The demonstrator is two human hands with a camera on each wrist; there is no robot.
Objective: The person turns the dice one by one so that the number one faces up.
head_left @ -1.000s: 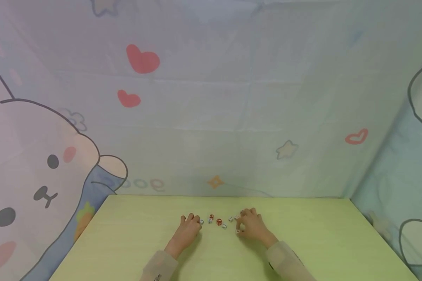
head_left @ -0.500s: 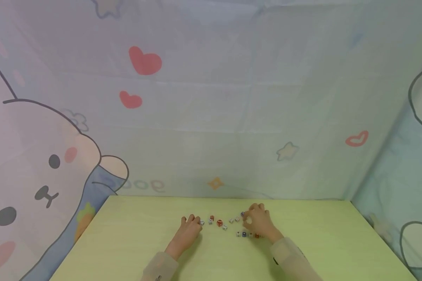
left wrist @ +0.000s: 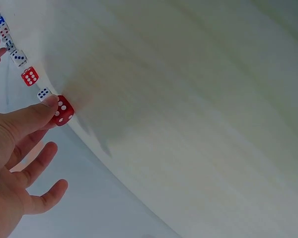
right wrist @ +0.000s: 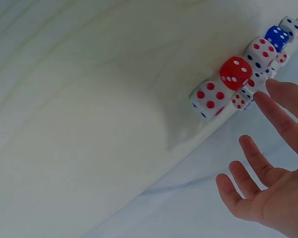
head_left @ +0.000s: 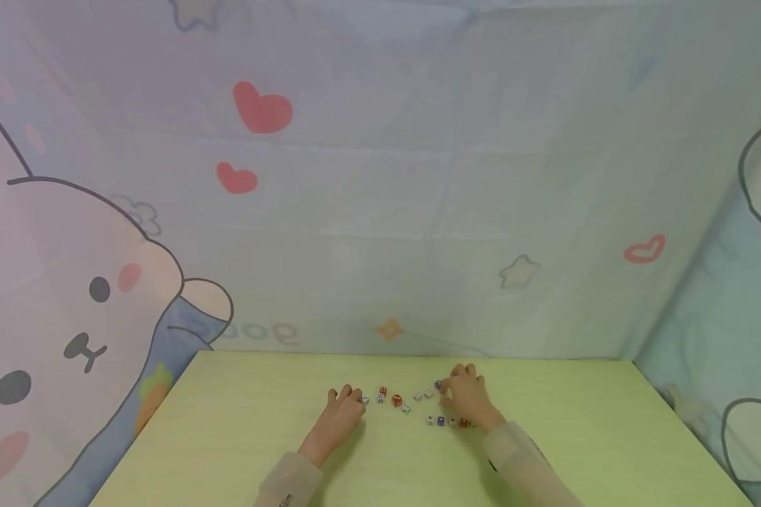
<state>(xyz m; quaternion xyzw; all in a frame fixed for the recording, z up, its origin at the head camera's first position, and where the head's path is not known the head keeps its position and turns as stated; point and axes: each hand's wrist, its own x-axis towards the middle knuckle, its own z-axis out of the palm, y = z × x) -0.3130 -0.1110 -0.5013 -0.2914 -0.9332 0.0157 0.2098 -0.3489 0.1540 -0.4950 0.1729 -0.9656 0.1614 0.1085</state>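
Observation:
My left hand (head_left: 335, 422) is at the left end of the scattered dice, thumb and forefinger pinching a red die (left wrist: 63, 111) with white pips. Close beyond it are a white die (left wrist: 43, 93) and another red die (left wrist: 30, 76). My right hand (head_left: 468, 398) reaches over the right side of the group, its thumb and forefinger slightly apart beside a small white die (right wrist: 241, 99); nothing shows between them. A blue die (head_left: 438, 385) sits at its fingertips in the head view. Below the right hand runs a straight row of dice, including a white die (right wrist: 209, 100) and a red die (right wrist: 236, 73).
Between the hands lie loose dice, among them a red die (head_left: 397, 401) and white dice such as a white die (head_left: 406, 408). The pale yellow-green table (head_left: 228, 436) ends at a printed cloth backdrop (head_left: 355, 282).
My right hand has lifted off the front row and moved slightly back and to the right, revealing the row of dice. The left hand stays in nearly the same place.

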